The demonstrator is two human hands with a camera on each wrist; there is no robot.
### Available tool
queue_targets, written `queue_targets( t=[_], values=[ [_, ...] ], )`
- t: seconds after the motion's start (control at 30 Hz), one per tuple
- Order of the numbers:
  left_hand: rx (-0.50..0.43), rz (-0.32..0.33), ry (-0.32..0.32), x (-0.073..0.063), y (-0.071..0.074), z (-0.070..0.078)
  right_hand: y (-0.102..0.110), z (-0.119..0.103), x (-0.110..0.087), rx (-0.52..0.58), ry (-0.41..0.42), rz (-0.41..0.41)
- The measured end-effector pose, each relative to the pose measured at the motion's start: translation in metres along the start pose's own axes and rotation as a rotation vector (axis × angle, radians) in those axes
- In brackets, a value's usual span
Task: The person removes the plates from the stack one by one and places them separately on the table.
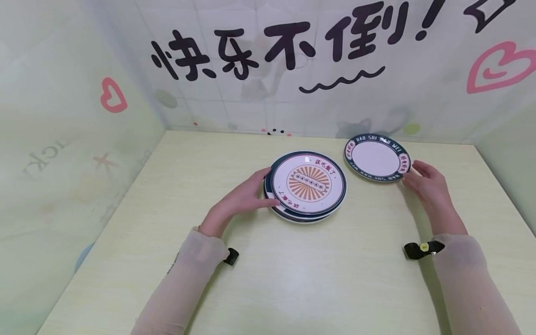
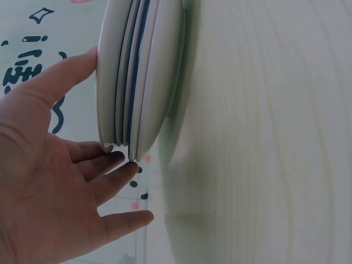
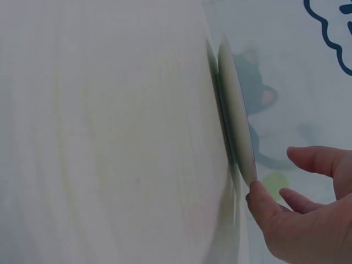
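Left hand point(image 1: 244, 198), fingers spread, touched glossy round plate stack point(image 1: 308, 184) at nine o'clock; right hand point(image 1: 432, 190), digits spread, touched shiny round single plate point(image 1: 375, 158) at four o'clock.

Perhaps a booth-like setting: printed walls point(image 1: 234, 109) edge a pale tabletop point(image 1: 318, 279).

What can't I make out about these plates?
Faces of lower plates: head view, mostly covered by top plate.
Central symbols on top plate: head view, too small.
Far end of stack: left wrist view, cut off by top edge.
Base of lone plate: head view, beneath its face.
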State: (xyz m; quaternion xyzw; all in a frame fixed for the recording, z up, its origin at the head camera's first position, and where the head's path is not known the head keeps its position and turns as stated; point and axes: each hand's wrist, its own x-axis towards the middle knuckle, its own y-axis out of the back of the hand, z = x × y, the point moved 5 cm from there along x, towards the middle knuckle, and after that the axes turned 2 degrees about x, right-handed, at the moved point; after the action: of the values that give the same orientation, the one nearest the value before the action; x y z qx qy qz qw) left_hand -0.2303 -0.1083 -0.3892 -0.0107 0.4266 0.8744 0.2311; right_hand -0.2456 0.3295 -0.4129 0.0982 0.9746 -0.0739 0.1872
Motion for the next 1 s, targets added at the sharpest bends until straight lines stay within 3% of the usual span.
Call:
queue_targets(
  t=[0.37,1.0],
  values=[
    [-0.012,0.000,0.004,0.000,0.001,0.000,-0.001,-0.006,-0.008,-0.022,0.015,0.042],
    [-0.006,0.002,-0.010,0.000,0.000,-0.001,-0.021,-0.010,-0.022,-0.085,0.119,-0.040]
  ],
)
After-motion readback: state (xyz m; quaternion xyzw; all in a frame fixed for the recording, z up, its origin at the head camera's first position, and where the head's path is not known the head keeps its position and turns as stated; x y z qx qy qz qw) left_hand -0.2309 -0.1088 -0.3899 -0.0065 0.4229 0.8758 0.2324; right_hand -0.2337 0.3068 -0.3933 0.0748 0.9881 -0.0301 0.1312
